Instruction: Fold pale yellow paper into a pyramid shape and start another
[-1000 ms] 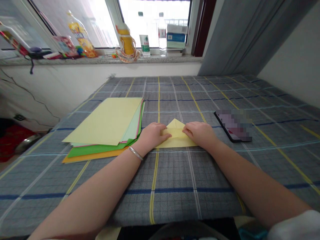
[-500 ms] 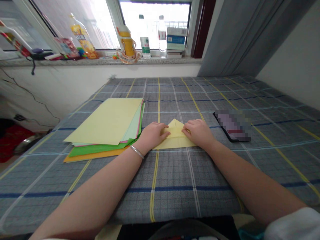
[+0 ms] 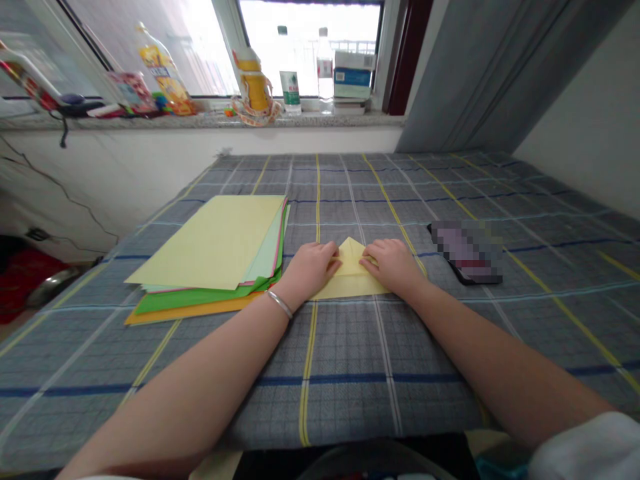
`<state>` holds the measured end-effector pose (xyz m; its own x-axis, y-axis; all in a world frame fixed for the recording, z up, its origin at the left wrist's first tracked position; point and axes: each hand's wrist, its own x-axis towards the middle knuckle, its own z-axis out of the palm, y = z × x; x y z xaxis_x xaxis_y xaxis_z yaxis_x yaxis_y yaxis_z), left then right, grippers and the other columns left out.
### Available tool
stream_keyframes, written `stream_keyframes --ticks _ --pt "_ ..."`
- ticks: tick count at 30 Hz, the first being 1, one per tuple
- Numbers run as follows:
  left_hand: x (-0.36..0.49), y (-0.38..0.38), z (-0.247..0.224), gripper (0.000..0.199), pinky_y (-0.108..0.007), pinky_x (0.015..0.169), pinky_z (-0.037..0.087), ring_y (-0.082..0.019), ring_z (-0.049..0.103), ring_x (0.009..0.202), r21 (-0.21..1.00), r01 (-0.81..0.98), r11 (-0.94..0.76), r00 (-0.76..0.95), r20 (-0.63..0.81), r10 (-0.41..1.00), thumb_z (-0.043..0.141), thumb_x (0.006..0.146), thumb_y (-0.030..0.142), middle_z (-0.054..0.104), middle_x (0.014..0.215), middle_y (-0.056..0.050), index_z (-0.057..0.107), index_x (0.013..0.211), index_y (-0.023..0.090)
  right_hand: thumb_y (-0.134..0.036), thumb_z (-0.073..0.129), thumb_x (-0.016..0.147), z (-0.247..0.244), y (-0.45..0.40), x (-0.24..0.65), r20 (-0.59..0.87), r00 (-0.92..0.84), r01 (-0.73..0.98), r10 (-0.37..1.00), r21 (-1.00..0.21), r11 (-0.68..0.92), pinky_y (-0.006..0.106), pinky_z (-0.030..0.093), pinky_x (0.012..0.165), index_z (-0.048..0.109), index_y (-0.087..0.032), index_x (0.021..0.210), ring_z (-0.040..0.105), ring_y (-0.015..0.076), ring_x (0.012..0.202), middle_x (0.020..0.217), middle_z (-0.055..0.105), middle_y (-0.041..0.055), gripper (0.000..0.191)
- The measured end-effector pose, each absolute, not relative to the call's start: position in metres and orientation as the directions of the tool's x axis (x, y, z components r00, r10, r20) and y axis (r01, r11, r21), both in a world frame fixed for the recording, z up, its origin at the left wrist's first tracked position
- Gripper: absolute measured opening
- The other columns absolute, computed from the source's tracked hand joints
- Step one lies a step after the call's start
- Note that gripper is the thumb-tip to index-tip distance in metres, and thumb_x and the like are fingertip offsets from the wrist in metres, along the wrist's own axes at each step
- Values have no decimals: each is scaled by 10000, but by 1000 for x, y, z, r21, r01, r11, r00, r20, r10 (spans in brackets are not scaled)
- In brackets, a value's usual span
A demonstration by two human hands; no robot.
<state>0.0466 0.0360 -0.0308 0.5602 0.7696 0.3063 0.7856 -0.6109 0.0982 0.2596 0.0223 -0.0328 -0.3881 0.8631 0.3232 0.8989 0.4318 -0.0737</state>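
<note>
We treat the folded yellow paper as light and soft: the left grip and right grip press open on its sides, unclamped, best held there.

- A bed is stretching ahead under a grey checked cover with yellow, blue and white lines.
- A stack of coloured paper is lying left of centre, a pale yellow sheet on top, a green sheet and an orange sheet showing beneath.
- A folded yellow paper is lying just right of the stack.
- A smartphone is lying further right, its screen blurred.
</note>
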Motion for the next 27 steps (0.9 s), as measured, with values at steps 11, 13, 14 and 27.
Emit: stream_keyframes --ticks 11,13,14,27 --pt "61 23 -31 182 -367 839 473 -240 643 977 -113 717 -688 689 265 675 463 944 165 697 1054 -121 621 1025 129 -348 568 904 -40 27 261 340 -359 909 869 -84 408 352 329 795 683 -205 883 587 217 868 894 697 45 185" --pt "62 23 -38 264 -366 943 464 -227 601 1126 -9 735 -678 646 309 698 416 975 210 645 1236 -128 600 1144 127 -354 565 904 -41 27 261 339 -345 914 875 -90 395 352 328 792 682 -208 886 588 217 869 899 701 45 188" --pt "63 23 -42 307 -385 1009 435 -231 555 1212 21 736 -677 639 313 703 406 985 245 590 1332 -130 576 1212 128 -359 563 904 -42 28 261 335 -341 916 878 -91 390 351 328 791 682 -207 887 589 218 868 903 702 46 194" --pt "57 16 -35 585 -438 1213 85 -182 142 1490 113 527 -842 840 78 536 249 1023 448 189 1602 -92 161 1540 187 -313 552 887 -42 32 267 277 -248 934 928 -185 305 345 351 785 676 -203 881 597 223 895 921 705 60 166"
